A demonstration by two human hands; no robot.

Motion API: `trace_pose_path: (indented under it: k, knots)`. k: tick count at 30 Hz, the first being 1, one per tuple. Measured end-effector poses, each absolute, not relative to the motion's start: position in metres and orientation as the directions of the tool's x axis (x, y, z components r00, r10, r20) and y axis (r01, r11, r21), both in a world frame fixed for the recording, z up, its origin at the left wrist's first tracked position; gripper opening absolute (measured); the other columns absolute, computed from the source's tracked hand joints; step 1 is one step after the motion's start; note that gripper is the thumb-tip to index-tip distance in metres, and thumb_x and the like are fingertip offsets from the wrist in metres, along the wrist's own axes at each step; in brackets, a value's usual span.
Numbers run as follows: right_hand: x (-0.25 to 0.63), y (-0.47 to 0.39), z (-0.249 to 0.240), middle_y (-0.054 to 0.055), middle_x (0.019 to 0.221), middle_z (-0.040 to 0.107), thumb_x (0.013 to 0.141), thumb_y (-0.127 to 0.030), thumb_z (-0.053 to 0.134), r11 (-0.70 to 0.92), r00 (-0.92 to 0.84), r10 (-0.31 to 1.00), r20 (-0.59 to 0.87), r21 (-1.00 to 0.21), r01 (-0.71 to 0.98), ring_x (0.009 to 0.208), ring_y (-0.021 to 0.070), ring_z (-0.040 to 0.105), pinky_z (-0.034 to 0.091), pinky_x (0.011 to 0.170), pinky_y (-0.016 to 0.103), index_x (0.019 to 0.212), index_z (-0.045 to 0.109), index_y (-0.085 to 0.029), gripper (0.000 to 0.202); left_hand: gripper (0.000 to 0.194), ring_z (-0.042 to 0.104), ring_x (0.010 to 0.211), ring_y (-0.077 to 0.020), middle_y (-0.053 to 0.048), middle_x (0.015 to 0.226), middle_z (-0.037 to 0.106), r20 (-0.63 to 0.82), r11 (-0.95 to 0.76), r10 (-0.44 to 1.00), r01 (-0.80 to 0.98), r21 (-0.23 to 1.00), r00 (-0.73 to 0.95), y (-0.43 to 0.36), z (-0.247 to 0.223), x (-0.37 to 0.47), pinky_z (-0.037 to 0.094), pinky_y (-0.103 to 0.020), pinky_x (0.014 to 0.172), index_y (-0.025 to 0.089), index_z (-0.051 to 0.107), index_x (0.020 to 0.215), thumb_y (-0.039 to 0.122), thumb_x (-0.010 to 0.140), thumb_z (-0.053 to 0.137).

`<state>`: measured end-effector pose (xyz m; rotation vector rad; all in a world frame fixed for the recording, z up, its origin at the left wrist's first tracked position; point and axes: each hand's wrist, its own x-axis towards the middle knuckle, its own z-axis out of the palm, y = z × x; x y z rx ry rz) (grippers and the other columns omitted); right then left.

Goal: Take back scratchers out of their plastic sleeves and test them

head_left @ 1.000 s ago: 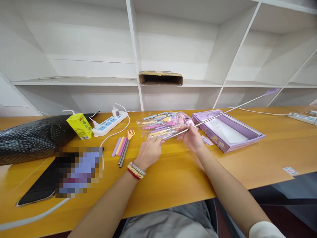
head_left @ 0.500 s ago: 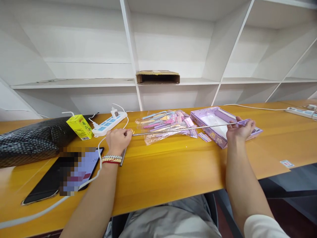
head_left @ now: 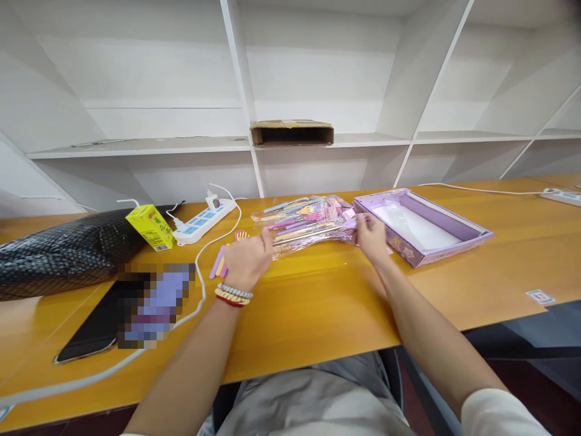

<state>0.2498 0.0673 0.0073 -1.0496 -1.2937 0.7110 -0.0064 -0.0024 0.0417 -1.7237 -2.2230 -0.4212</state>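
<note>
A short metal rod [head_left: 313, 234] runs between my hands, in front of clear plastic packets of colourful hand-shaped sticks [head_left: 313, 212]. My left hand [head_left: 249, 257] is closed on the rod's left end. My right hand [head_left: 371, 236] pinches its purple end piece, close to the open purple box [head_left: 413, 260]. Just left of my left hand, several purple, yellow and pink handles [head_left: 219, 263] lie on the table, with striped hand-shaped tips showing above the hand.
Left of my hands are a power strip [head_left: 204, 221], a yellow drink carton [head_left: 151, 227], a black wrapped bundle [head_left: 68, 251] and two phones [head_left: 91, 327]. A white cable [head_left: 200, 290] crosses the table. A cardboard box [head_left: 293, 124] sits on the shelf.
The rod between my hands has become much shorter. My right hand has moved left, away from the purple box, and my left hand has moved right, uncovering the coloured handles.
</note>
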Motion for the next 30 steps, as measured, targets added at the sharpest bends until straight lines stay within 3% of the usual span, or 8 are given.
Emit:
trace_pose_path:
  k: [2,5,9,14,18,23,26,30]
  knots:
    - [0.219,0.051,0.002,-0.001,0.051,0.057,0.082,-0.055,0.044,0.407,-0.05,0.913,0.404,-0.898,0.167,0.032,0.0083,0.042,0.031,0.033,0.021,0.075,0.047,-0.019,0.036,0.075,0.063,0.068,-0.0278,-0.015,0.067,0.066,0.376,0.16,0.912,0.986,0.045,-0.166,-0.011,0.041,0.014,0.04,-0.035,0.061,0.014,0.071,0.07,0.046,0.09,0.006]
    - [0.192,0.035,-0.006,-0.001,0.051,0.057,0.086,-0.056,0.038,0.428,-0.161,0.899,0.407,-0.893,0.138,0.036,0.0077,0.042,0.032,0.037,0.02,0.078,0.045,-0.02,0.038,0.073,0.063,0.066,-0.0265,-0.014,0.067,0.066,0.341,0.117,0.93,0.99,0.081,-0.138,-0.017,0.038,0.025,0.039,-0.034,0.06,0.015,0.07,0.073,0.047,0.09,0.007]
    - [0.19,0.037,-0.011,-0.003,0.056,0.056,0.082,-0.053,0.048,0.43,-0.232,0.885,0.403,-0.899,0.081,0.039,0.0067,0.042,0.031,0.038,0.019,0.086,0.044,-0.02,0.033,0.061,0.063,0.071,-0.0239,-0.011,0.075,0.067,0.309,0.035,0.948,0.99,0.138,-0.077,-0.015,0.036,0.018,0.038,-0.032,0.062,0.018,0.066,0.081,0.047,0.091,0.014]
    - [0.203,0.047,-0.005,-0.008,0.051,0.052,0.077,-0.049,0.055,0.309,-0.252,0.916,0.313,-0.949,-0.057,0.034,0.0069,0.039,0.029,0.035,0.019,0.095,0.043,-0.022,0.035,0.035,0.061,0.085,-0.0198,-0.005,0.094,0.067,0.32,-0.267,0.927,0.943,0.201,0.194,-0.011,0.033,0.012,0.039,-0.028,0.068,0.021,0.058,0.101,0.041,0.09,0.031]
    - [0.207,0.045,0.002,-0.009,0.05,0.053,0.074,-0.047,0.058,0.238,-0.245,0.934,0.259,-0.965,-0.115,0.034,0.0071,0.041,0.029,0.034,0.019,0.096,0.042,-0.022,0.037,0.033,0.06,0.09,-0.0206,-0.006,0.097,0.066,0.271,-0.325,0.924,0.926,0.192,0.269,-0.014,0.028,0.018,0.04,-0.03,0.074,0.023,0.056,0.11,0.04,0.089,0.037]
    - [0.199,0.04,0.0,-0.008,0.05,0.053,0.073,-0.051,0.058,0.196,-0.304,0.928,0.216,-0.976,-0.097,0.033,0.0074,0.041,0.024,0.034,0.019,0.096,0.042,-0.022,0.04,0.03,0.061,0.082,-0.0202,-0.006,0.086,0.067,0.242,-0.36,0.918,0.915,0.179,0.314,-0.018,0.026,0.028,0.041,-0.031,0.072,0.022,0.062,0.095,0.04,0.087,0.039]
    - [0.196,0.038,-0.004,-0.006,0.055,0.057,0.079,-0.057,0.048,0.167,-0.373,0.91,0.18,-0.984,-0.068,0.034,0.0079,0.043,0.023,0.035,0.019,0.105,0.041,-0.022,0.044,0.028,0.061,0.074,-0.0208,-0.007,0.079,0.067,0.194,-0.233,0.961,0.955,0.183,0.197,-0.016,0.027,0.025,0.041,-0.031,0.064,0.021,0.064,0.081,0.038,0.084,0.042]
    - [0.199,0.038,-0.005,-0.004,0.062,0.059,0.083,-0.061,0.036,0.172,-0.389,0.907,0.161,-0.985,-0.008,0.039,0.008,0.046,0.027,0.039,0.02,0.117,0.039,-0.023,0.051,0.031,0.063,0.077,-0.0262,-0.014,0.081,0.067,0.12,0.119,0.983,0.983,0.141,-0.136,-0.006,0.032,-0.001,0.042,-0.033,0.062,0.017,0.066,0.083,0.037,0.081,0.042]
